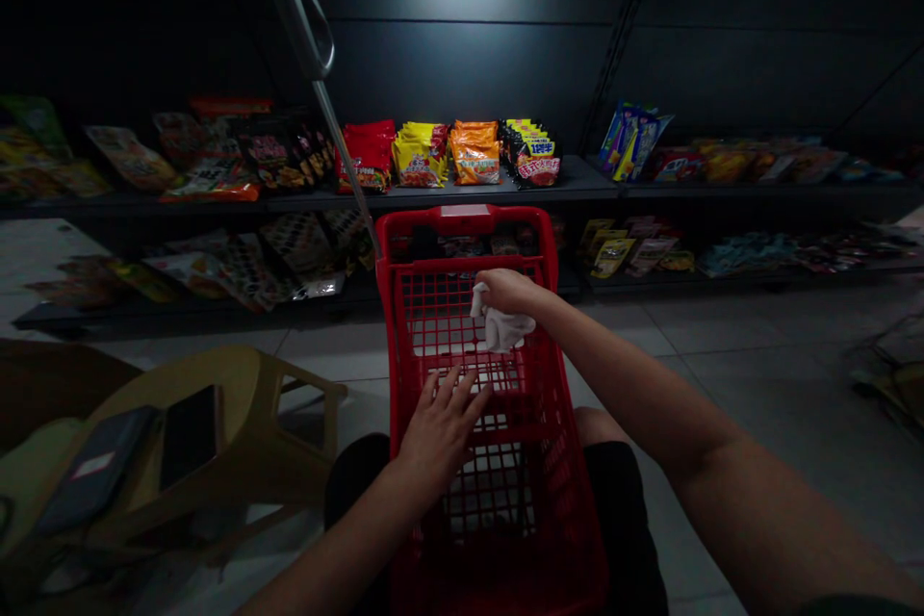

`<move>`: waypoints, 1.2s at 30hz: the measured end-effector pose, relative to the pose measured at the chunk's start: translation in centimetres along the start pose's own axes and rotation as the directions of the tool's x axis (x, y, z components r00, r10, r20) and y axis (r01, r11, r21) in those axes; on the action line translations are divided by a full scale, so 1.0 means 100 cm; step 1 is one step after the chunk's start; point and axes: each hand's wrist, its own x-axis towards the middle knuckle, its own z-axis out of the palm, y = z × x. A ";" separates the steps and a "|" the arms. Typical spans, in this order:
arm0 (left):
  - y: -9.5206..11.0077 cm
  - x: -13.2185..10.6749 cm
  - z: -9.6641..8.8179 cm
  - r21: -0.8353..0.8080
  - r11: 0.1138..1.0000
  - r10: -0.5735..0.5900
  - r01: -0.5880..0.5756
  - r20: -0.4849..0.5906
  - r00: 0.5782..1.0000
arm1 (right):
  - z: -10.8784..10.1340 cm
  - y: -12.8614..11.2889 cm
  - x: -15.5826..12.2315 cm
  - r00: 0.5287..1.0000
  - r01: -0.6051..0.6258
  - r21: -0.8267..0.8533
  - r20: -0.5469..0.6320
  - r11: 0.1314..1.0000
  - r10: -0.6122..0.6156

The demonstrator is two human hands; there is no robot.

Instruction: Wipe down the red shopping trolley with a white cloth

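Right arm (757, 491) lies foremost. Over red basket (550, 260): left hand (442, 423) spreads, empty; right hand (509, 292) pinches white cloth (505, 331), far end. Step: apparently wiping; next stroke likely needs basket steadied.

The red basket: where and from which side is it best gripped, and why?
The red basket is probably best held by the looped grip atop its silver rod, coming from the left: the rod leans that way, its loop well clear of the basket.
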 end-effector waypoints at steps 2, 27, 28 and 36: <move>0.001 -0.003 0.005 0.102 0.993 0.063 -0.054 -0.083 0.995 | -0.004 0.001 0.003 1.000 0.013 -0.002 0.002 1.000 -0.013; 0.020 -0.046 -0.049 -0.131 0.965 -0.261 0.226 -0.420 0.869 | 0.051 -0.034 -0.197 0.825 0.454 -0.109 -0.323 0.884 -0.463; 0.022 -0.050 -0.047 -0.196 0.946 -0.320 0.258 -0.429 0.845 | 0.052 -0.032 -0.196 0.818 0.462 -0.106 -0.332 0.881 -0.469; 0.036 -0.075 -0.034 -0.999 -0.045 -0.870 -0.026 0.027 0.492 | 0.043 -0.030 -0.202 0.830 0.464 -0.011 -0.343 0.886 -0.439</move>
